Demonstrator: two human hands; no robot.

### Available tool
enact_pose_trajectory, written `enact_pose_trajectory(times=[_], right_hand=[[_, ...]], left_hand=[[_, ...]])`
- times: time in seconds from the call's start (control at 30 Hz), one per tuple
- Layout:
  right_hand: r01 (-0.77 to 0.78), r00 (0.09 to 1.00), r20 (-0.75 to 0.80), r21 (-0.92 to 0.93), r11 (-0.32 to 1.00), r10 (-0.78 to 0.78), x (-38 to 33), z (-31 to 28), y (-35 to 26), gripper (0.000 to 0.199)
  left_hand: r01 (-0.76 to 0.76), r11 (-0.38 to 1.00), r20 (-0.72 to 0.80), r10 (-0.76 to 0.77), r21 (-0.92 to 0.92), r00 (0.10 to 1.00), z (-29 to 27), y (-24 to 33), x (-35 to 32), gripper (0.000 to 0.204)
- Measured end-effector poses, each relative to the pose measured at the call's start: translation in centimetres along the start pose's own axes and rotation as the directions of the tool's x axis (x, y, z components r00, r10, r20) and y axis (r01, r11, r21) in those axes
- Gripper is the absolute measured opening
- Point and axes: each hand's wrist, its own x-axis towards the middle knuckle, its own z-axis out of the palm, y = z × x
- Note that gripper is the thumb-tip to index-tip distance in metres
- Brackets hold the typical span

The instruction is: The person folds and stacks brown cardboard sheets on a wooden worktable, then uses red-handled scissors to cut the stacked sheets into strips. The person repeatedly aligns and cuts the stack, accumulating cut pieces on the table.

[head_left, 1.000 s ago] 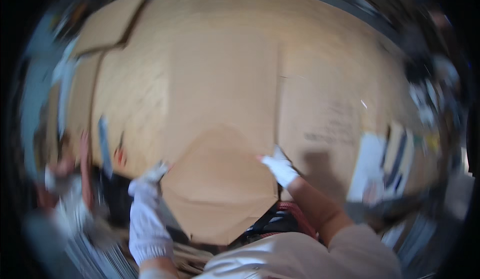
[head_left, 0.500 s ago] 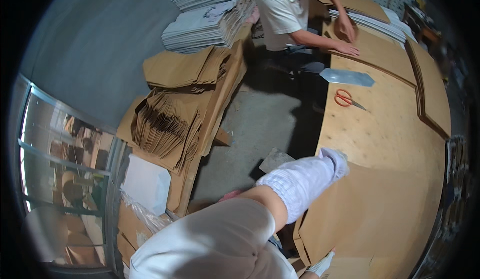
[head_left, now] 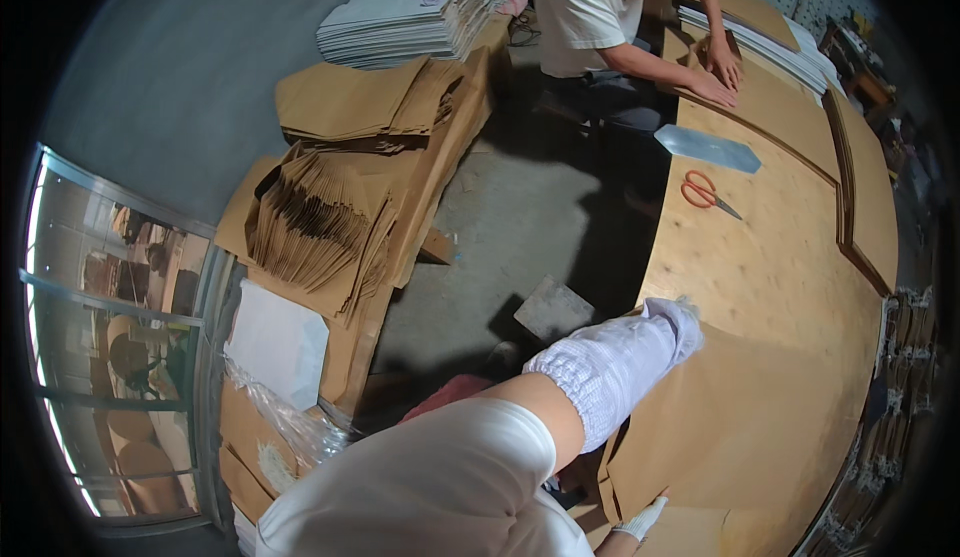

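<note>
My left hand (head_left: pixel 686 328), in a white glove with a loose pale sleeve cover, rests at the far left edge of a large sheet of brown kraft paper (head_left: pixel 740 407). Its fingers are hidden by the cover and the angle. At the lower edge of the picture my right hand (head_left: pixel 643 520) wears a white glove with bare fingertips. Its fingers press together at the near edge of the brown paper. The sheet lies on a pale wooden table (head_left: pixel 760 267); its left side shows folded layers.
Orange-handled scissors (head_left: pixel 708 193) and a grey pointed metal plate (head_left: pixel 708 148) lie farther along the table. A co-worker's hands (head_left: pixel 720 79) work on brown paper there. Brown paper bags (head_left: pixel 320 222) cover a bench at left, with white stacks (head_left: pixel 400 22) behind. A slab (head_left: pixel 553 308) lies on the floor.
The view has shifted slightly. The co-worker's raised hand has come down closer to the other hand on the paper. My hands stay at nearly the same places on the sheet.
</note>
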Motion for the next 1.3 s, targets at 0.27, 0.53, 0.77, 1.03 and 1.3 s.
enact_pose_trajectory(times=[0.27, 0.53, 0.77, 1.03, 1.3], right_hand=[[0.058, 0.985, -0.151, -0.134, 0.989, -0.078, -0.6, 1.3, 0.2, 0.065], [0.06, 0.997, -0.043, 0.02, 0.998, -0.059, -1.9, 1.4, 1.2, 0.065], [-0.02, 0.999, -0.04, 0.07, 0.997, 0.023, -3.4, 3.4, -0.5, 0.066], [0.029, 0.988, -0.152, 0.307, 0.951, 0.019, 2.5, -0.5, 0.2, 0.031], [0.22, 0.936, -0.311, 0.158, 0.963, -0.163, 0.7, 1.6, 0.3, 0.044]], left_hand=[[0.018, 0.992, -0.06, -0.025, -0.128, 0.998, 1.7, -1.4, 3.9, 0.067], [0.035, 0.99, -0.051, -0.042, -0.136, 0.998, 2.6, -2.2, 4.8, 0.065], [-0.18, 0.96, -0.17, 0.145, -0.217, 0.975, 4.7, -3.7, 8.3, 0.052], [-0.061, 0.994, -0.026, 0.059, -0.095, 0.998, 3.3, -1.6, 7.2, 0.077], [-0.253, 0.921, -0.038, 0.253, -0.297, 0.967, 3.5, -7.3, 12.2, 0.075]])
